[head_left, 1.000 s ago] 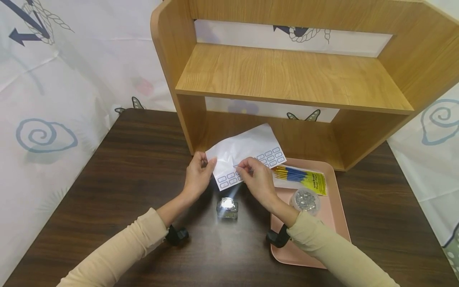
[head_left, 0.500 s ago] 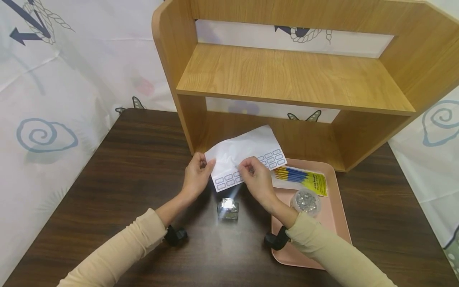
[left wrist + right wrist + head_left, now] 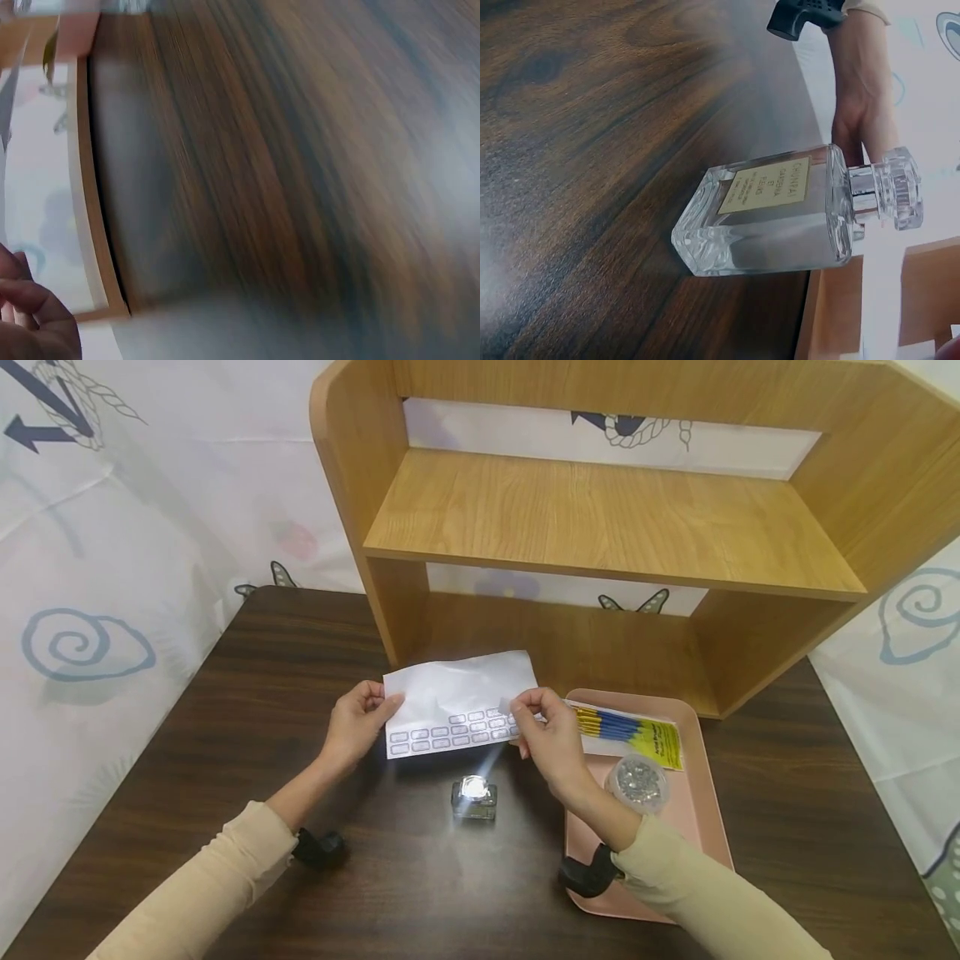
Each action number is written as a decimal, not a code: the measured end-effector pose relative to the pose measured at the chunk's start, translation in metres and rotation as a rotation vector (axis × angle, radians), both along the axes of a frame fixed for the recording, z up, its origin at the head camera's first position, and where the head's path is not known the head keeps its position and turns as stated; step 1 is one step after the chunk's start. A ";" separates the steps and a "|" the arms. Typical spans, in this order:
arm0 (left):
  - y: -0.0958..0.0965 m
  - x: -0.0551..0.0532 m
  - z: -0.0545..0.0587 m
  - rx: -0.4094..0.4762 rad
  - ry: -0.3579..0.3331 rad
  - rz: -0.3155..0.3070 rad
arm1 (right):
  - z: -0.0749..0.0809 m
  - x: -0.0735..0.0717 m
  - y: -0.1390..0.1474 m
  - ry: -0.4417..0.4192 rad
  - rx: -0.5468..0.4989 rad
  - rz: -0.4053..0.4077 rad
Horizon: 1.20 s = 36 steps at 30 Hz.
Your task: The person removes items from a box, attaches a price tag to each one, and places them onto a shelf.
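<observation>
My left hand (image 3: pixel 357 724) grips the left edge of a white sheet of labels (image 3: pixel 457 685), thumb on top. Rows of small blue-framed labels run along its lower part. At the sheet's right side my right hand (image 3: pixel 551 735) pinches a small greyish label (image 3: pixel 505 703), which overlaps the sheet; whether it still touches the sheet I cannot tell. Below the sheet a clear glass perfume bottle (image 3: pixel 474 799) stands upright on the table. The right wrist view shows the bottle's pale label (image 3: pixel 766 184) and faceted stopper (image 3: pixel 900 189). Only curled left fingers (image 3: pixel 41 319) show in the left wrist view.
At right a pink tray (image 3: pixel 701 810) holds a pack of paintbrushes (image 3: pixel 626 733) and a round tub (image 3: pixel 639 782) of silvery bits. A wooden shelf (image 3: pixel 615 527) stands behind the sheet on the dark table (image 3: pixel 262 710).
My left hand has moved left with the sheet, which has turned nearly level and come nearer. My right hand has shifted slightly right, and a small label now shows at its fingertips.
</observation>
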<state>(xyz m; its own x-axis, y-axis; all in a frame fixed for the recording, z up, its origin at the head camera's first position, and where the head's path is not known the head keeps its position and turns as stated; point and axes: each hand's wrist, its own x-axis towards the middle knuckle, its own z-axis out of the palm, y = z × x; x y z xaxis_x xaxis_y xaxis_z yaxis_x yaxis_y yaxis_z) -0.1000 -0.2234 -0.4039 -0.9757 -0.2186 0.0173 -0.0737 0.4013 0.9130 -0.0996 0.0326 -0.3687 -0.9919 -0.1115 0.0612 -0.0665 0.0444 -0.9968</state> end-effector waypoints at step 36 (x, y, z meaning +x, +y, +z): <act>-0.056 -0.006 -0.012 -0.441 -0.046 0.011 | -0.003 0.003 0.015 0.102 0.106 -0.041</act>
<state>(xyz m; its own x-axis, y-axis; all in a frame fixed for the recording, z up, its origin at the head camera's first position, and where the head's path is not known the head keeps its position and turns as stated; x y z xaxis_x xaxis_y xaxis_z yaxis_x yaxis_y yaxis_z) -0.1056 -0.2792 -0.4159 -0.9752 -0.2107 0.0674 -0.1172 0.7504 0.6506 -0.0968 0.0477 -0.3720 -0.9850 -0.0817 0.1519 -0.1630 0.1540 -0.9745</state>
